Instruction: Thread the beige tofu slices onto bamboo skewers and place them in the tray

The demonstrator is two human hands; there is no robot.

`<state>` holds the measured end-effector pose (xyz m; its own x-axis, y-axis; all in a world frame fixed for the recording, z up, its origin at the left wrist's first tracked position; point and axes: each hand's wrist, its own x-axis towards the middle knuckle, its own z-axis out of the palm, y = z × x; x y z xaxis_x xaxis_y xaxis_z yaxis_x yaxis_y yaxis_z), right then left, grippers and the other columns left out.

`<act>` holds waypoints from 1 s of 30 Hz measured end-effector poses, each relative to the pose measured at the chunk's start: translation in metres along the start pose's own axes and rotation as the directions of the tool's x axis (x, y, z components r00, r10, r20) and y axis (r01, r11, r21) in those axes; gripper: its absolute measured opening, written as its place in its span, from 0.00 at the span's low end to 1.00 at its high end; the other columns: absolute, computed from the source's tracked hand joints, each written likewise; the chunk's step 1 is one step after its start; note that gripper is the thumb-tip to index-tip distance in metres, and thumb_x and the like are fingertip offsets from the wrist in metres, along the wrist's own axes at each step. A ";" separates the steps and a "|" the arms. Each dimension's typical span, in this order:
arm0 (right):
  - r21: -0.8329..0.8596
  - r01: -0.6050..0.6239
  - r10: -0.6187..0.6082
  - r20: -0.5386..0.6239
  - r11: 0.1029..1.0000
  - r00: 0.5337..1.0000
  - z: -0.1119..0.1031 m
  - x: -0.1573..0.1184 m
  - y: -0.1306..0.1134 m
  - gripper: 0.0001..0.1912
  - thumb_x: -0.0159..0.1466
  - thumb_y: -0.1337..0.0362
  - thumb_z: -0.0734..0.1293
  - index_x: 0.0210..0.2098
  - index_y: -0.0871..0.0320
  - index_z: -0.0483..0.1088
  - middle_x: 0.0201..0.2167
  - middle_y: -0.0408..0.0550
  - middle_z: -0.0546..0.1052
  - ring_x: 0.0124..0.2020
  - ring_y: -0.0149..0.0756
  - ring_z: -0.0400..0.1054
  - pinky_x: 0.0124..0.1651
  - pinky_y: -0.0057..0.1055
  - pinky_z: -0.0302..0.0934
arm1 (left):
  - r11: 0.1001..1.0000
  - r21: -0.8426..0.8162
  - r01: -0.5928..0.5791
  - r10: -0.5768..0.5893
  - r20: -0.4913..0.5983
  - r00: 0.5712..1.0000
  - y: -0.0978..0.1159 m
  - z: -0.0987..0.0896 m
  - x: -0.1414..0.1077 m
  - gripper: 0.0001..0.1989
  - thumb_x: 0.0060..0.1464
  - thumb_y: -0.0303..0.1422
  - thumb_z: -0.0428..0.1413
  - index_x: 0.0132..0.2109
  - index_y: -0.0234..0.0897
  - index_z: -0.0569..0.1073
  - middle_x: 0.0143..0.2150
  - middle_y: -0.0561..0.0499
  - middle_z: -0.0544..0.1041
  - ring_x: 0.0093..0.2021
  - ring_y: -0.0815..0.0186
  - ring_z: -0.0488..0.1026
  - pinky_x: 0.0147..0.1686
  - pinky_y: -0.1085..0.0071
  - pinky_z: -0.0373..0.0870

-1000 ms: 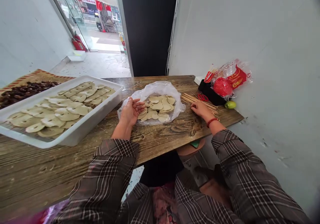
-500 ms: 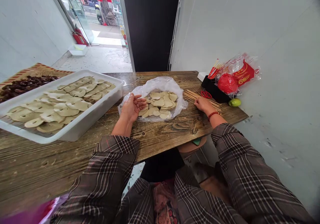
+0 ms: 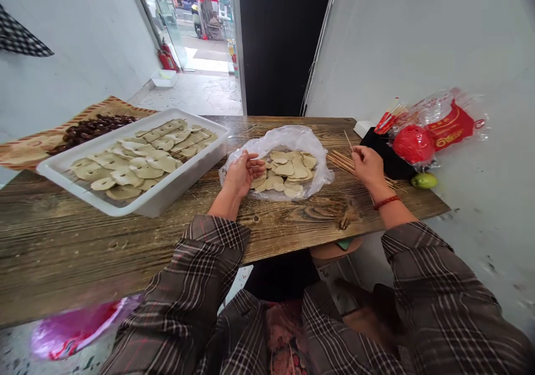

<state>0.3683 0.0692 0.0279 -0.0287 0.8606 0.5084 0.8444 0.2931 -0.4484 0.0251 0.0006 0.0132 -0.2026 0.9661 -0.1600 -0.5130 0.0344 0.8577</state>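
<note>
Thin, pale tan slices [image 3: 295,169] lie heaped in an open clear plastic bag [image 3: 280,135] at the middle of the wooden table [image 3: 209,219]. At the bag's left edge, my left hand [image 3: 242,173] is open, palm turned up and fingers loosely apart beside the slices. My right hand [image 3: 368,166] pinches a thin wooden skewer [image 3: 348,140], whose tip points up and left. Below that hand is a pile of loose skewers [image 3: 341,163], partly covered by it. To the left, a white plastic tray [image 3: 175,188] holds similar slices [image 3: 142,166] threaded on skewers.
Dark brown glossy pieces [image 3: 98,130] rest on striped paper [image 3: 25,151] behind the tray. At the right stand a black box [image 3: 387,160] with red-wrapped sticks, a red bundle [image 3: 413,144] in plastic and a green fruit [image 3: 424,180]. A wall closes off the right side.
My right hand has lifted off the skewer pile and now has one skewer in its fingers. My left hand stays open by the bag. The whole view has shifted, with things appearing farther right.
</note>
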 end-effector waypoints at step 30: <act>0.847 -0.509 -0.154 0.529 0.155 0.834 0.065 -0.010 -0.095 0.16 0.54 0.55 0.76 0.36 0.55 0.71 0.25 0.37 0.70 0.22 0.24 0.65 0.19 0.21 0.58 | -0.214 0.743 -0.635 0.359 0.664 0.656 -0.039 0.013 0.001 0.10 0.56 0.32 0.58 0.45 0.41 0.78 0.44 0.46 0.74 0.46 0.59 0.69 0.47 0.59 0.68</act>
<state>0.2540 0.0600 0.0178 -0.4375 0.8931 0.1042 -0.3074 -0.0396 -0.9508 0.0558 0.0037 -0.0141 0.2368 0.8158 0.5276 0.8576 -0.4307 0.2811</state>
